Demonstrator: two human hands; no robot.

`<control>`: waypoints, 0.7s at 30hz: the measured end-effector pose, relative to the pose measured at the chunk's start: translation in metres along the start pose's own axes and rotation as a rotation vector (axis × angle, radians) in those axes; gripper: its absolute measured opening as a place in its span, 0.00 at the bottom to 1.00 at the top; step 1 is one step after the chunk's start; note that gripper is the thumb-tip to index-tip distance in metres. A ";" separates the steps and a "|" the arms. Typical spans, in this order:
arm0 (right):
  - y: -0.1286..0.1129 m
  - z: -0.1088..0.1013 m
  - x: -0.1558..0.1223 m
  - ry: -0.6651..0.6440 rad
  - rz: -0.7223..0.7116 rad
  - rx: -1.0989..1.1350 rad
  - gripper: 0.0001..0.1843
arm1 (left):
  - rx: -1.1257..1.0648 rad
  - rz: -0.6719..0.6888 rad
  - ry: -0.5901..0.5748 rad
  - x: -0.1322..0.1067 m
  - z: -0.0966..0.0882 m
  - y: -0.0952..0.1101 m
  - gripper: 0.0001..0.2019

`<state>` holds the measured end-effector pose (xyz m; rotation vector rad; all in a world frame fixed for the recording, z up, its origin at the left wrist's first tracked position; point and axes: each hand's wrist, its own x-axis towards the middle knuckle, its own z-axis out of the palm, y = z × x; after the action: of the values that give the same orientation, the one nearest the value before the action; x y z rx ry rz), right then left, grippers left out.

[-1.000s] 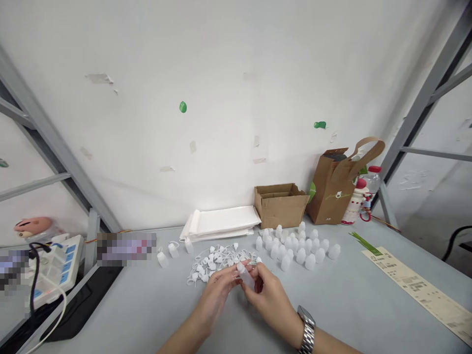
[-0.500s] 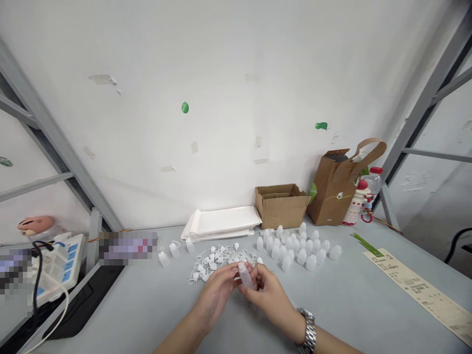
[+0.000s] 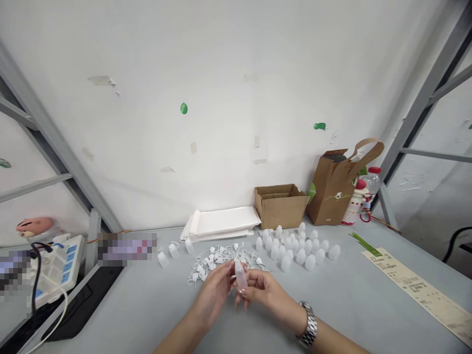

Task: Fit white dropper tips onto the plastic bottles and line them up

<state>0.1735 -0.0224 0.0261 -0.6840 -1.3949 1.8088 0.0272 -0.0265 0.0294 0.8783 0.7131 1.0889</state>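
A small translucent plastic bottle (image 3: 241, 278) stands nearly upright between my two hands, its narrow neck at the top. My right hand (image 3: 263, 290) grips its lower body between thumb and fingers. Curled about its left side and neck is my left hand (image 3: 217, 289), closed, its fingertips partly hidden behind the bottle. Just beyond the hands lies a loose pile of white caps with thin looped straps (image 3: 212, 260). To the right stand several similar bottles (image 3: 295, 246) in a cluster. Farther left, three bottles with strapped caps (image 3: 173, 250) sit on the grey table.
White flat packets (image 3: 224, 221) lie by the wall, with an open cardboard box (image 3: 282, 211) and a brown paper bag (image 3: 328, 196) to their right. A printed paper strip (image 3: 413, 285) lies at right. A power strip (image 3: 70, 265) and black mat (image 3: 88, 300) occupy the left.
The bottle has moved slightly left and stands more upright. My right hand's fingers have opened out somewhat behind it, and its thumb sits lower on the bottle.
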 end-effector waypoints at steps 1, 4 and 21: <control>-0.001 -0.001 0.000 -0.029 -0.005 0.002 0.18 | 0.051 -0.001 0.007 -0.001 0.000 0.001 0.15; -0.002 -0.002 -0.001 -0.085 -0.010 -0.001 0.18 | 0.265 0.050 0.074 -0.002 0.002 0.004 0.17; -0.004 -0.008 0.001 0.260 -0.105 -0.026 0.20 | 0.838 0.329 0.493 0.007 -0.023 0.020 0.14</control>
<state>0.1796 -0.0164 0.0280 -0.8123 -1.2585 1.5611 0.0015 -0.0099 0.0356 1.4902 1.5378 1.3327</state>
